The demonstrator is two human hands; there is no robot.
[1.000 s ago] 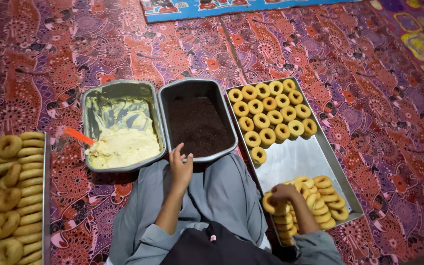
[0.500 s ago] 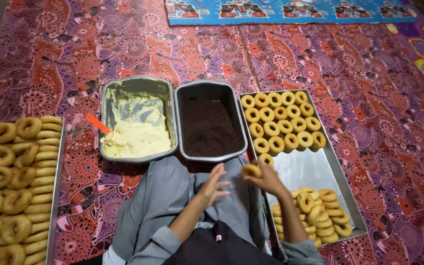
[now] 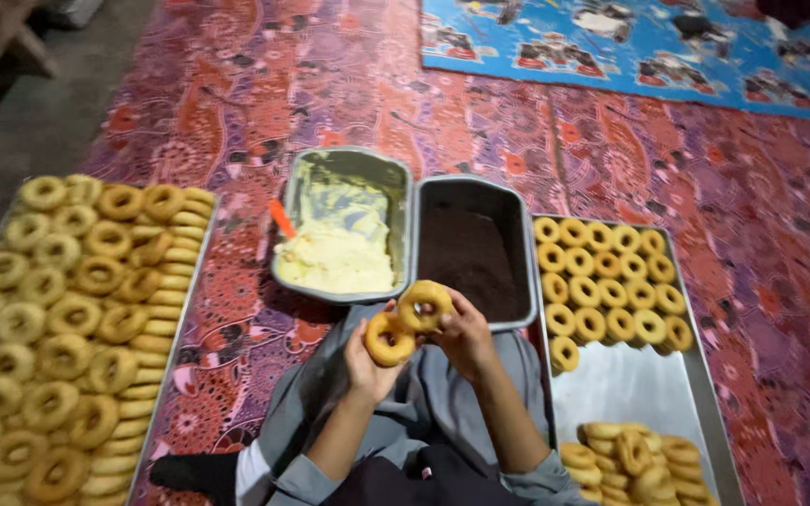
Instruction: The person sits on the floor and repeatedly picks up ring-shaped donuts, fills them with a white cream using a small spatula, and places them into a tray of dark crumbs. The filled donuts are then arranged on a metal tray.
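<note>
We held two ring doughnuts above our lap: our left hand [image 3: 367, 361] gripped one doughnut [image 3: 390, 339], our right hand [image 3: 461, 333] the other doughnut [image 3: 424, 305], seemingly touching, just before the dark-filled pan [image 3: 472, 245] and cream pan [image 3: 341, 225]

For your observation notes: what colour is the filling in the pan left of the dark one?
Pale creamy yellow spread, clearest in the head view.

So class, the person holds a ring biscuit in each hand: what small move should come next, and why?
Probably lower the left hand's biscuit toward the cream pan; that pan sits just ahead, while the right hand holds a second biscuit.
</note>
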